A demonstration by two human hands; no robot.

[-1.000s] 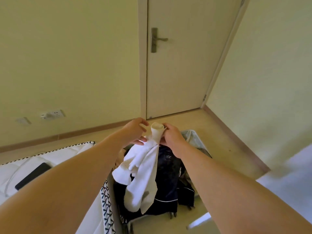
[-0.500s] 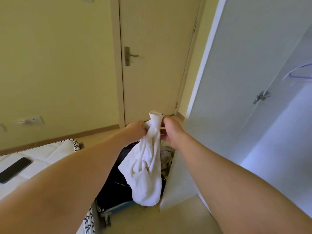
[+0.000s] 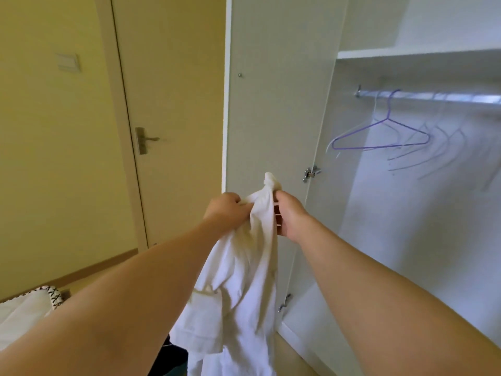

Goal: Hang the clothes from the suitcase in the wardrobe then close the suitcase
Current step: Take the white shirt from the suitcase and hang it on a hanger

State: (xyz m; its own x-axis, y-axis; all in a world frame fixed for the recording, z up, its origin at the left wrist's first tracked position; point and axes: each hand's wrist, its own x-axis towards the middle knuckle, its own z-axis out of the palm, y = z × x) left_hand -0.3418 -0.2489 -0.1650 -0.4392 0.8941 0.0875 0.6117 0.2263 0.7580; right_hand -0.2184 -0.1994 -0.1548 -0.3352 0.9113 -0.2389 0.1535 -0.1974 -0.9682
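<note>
Both grips are up in front of the open wardrobe (image 3: pixel 406 240).

- Left grip (image 3: pixel 227 210): fisted round a bunch of the white garment (image 3: pixel 244 289) near its top.
- Right grip (image 3: pixel 290 218): fingers curled on the same garment from the other side, thumb against the knob of cloth that pokes up above both.
- Both are closed on the garment. A few thin white bars show between the cloth and the right palm; I cannot tell what they are.

Garment position: it hangs in the air from the two grips, in front of the inner face of the wardrobe door (image 3: pixel 271 104). It is outside the wardrobe and well apart from the rail. Its lower part runs out of the bottom of the frame.

Inside the wardrobe I see:
- a shelf (image 3: pixel 417 53) across the top
- a metal rail (image 3: pixel 433 97) just under the shelf
- a purple hanger (image 3: pixel 385 135) hooked on the rail near its left end
- more pale hangers (image 3: pixel 447 150) to the right of it, too blurred to count

A dark sliver (image 3: pixel 174 354) shows below the garment's hem. I cannot tell whether it is the suitcase.

To the left there is a shut room door (image 3: pixel 173 77) with a lever handle (image 3: pixel 142 140), and a wall switch (image 3: pixel 67 62). The corner of a bed (image 3: pixel 24 313) with a white quilt is at lower left.
</note>
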